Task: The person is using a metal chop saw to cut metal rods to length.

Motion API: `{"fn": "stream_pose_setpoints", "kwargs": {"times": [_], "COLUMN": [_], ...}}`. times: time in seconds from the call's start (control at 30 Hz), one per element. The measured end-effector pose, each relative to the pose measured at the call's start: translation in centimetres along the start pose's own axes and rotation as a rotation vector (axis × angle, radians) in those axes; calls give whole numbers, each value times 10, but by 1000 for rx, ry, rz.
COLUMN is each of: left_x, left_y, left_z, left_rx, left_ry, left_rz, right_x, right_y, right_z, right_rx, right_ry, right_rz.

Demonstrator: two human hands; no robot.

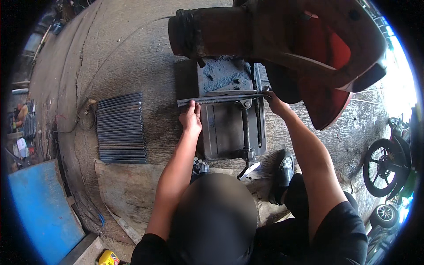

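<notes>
A dark metal rod [232, 98] lies across the base [225, 132] of a red cut-off saw [221, 31], against the clamp's back plate. It seems to be one of a close pair; I cannot tell for certain. My left hand [190, 120] is closed with its fingertips on the rod near the left end. At the right end, beside the saw's guard [324, 99], my right hand [277, 105] pinches the rod. The clamp screw [246, 128] runs toward me from the rod to a crank handle [249, 170]. The guard's bulk hides part of the blade area.
Several cut metal rods [121, 128] lie in a neat row on the concrete at left. Bluish-grey grit [225, 75] covers the base behind the clamp. A cable [119, 44] crosses the floor. A blue panel [44, 207] lies lower left; a motorcycle wheel [380, 168] stands at right.
</notes>
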State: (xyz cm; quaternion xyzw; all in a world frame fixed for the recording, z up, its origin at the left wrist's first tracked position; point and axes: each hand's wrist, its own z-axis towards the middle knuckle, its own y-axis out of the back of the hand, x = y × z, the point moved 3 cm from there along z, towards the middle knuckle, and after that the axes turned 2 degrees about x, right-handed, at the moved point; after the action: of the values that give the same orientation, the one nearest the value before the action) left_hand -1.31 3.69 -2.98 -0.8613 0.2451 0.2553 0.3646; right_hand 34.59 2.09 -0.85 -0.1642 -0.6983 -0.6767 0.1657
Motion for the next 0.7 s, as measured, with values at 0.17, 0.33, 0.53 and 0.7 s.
{"fn": "stream_pose_setpoints", "kwargs": {"times": [0.17,0.33,0.53,0.7], "left_x": [-1,0,3,1], "left_y": [2,7,7,4], "left_z": [-3,-3,-5,-8], "left_rx": [30,107,97,64], "left_ry": [-16,-8,-26,-25], "left_rz": [14,27,29,44], "right_x": [3,0,-7,-2], "right_y": [0,-2,-8,-3], "right_z": [3,3,3,5], "right_rx": [-11,-20,-45,-112], "right_ry": [80,90,80,114], "right_rz": [-92,-106,-76,-87]}}
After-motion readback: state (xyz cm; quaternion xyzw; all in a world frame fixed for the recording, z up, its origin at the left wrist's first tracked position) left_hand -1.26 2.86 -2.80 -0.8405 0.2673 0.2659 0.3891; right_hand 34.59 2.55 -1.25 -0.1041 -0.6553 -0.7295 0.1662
